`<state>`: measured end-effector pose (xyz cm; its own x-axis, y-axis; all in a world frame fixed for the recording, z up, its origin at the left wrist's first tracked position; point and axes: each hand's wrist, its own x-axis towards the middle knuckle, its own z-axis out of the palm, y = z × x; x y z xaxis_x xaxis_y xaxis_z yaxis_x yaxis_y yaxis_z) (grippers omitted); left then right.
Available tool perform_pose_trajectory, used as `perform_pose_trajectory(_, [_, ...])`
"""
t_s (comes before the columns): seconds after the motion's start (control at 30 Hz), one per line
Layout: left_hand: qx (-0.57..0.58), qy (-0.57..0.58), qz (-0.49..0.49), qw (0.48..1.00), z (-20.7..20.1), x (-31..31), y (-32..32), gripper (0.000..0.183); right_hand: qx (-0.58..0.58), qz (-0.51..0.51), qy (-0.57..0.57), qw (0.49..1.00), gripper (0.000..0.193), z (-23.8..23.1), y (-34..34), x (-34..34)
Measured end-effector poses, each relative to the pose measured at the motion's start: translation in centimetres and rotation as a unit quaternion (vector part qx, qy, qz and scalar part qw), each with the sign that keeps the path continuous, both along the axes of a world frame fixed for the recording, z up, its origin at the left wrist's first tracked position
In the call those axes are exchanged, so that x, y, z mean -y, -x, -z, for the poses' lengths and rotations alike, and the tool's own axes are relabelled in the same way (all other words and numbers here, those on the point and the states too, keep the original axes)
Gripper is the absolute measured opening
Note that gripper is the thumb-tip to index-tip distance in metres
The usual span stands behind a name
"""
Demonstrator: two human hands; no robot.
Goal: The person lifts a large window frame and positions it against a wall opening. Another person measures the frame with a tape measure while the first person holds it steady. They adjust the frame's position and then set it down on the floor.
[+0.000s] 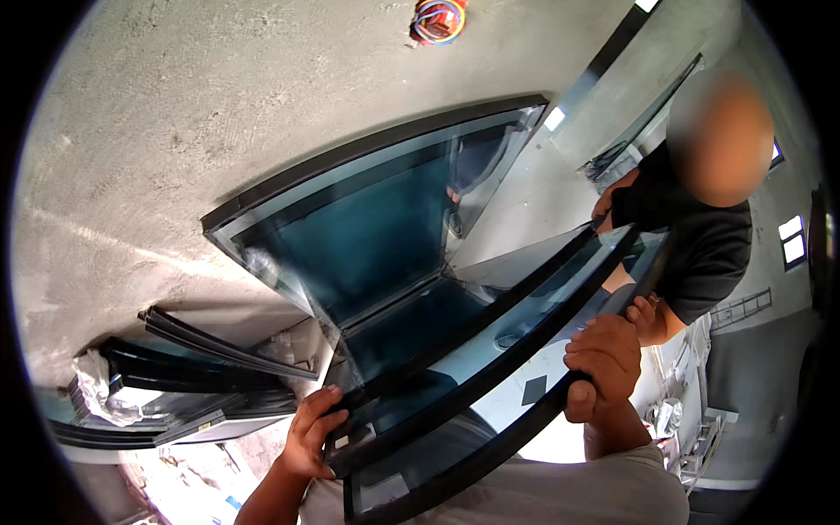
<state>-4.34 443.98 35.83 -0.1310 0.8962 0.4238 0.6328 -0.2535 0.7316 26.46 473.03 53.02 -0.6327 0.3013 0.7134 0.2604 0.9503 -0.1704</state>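
Stretching from the lower middle toward the right is a long black-framed glass panel (490,442) with dark rails, tilted in front of my body. My left hand (311,430) grips its left end, the fingers curled over the black edge. Farther right, my right hand (606,363) is closed around the near rail. A co-worker (691,236) in a dark shirt stands at the panel's far right end. One of the co-worker's hands (646,317) is at the frame beside my right hand; the other (604,206) is near the far corner.
Another black-framed glass panel (376,227) leans against the rough grey wall (175,122). Black frame profiles (188,367), some partly wrapped in plastic, lie at the left. Coloured wires (439,22) poke from a wall box. A ladder (742,308) shows at the right.
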Motion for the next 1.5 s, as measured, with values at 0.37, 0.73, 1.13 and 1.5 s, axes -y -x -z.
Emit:
perform_pose_trajectory(0.37, [0.031, 0.024, -0.069, 0.997, 0.9, 2.1, -3.5, 0.072, -0.053, -0.015, -0.012, 0.998, 0.026, 1.2, -0.7, 1.3])
perform_pose_trajectory(0.73, [0.058, 0.011, -0.086, 0.995, 0.8, 4.6, -7.0, 0.078, -0.048, 0.017, 0.017, 0.999, 0.032, 2.6, -4.2, 4.2])
perform_pose_trajectory(1.13, [0.098, 0.054, -0.146, 0.983, 0.8, 5.1, -9.9, 0.08, -0.061, -0.018, -0.007, 0.998, 0.026, 2.9, -5.6, 4.1])
perform_pose_trajectory(1.5, [0.067, 0.036, -0.156, 0.985, 1.1, 4.7, -10.0, 0.074, -0.052, -0.032, -0.025, 0.998, 0.02, 2.8, -6.0, 3.6])
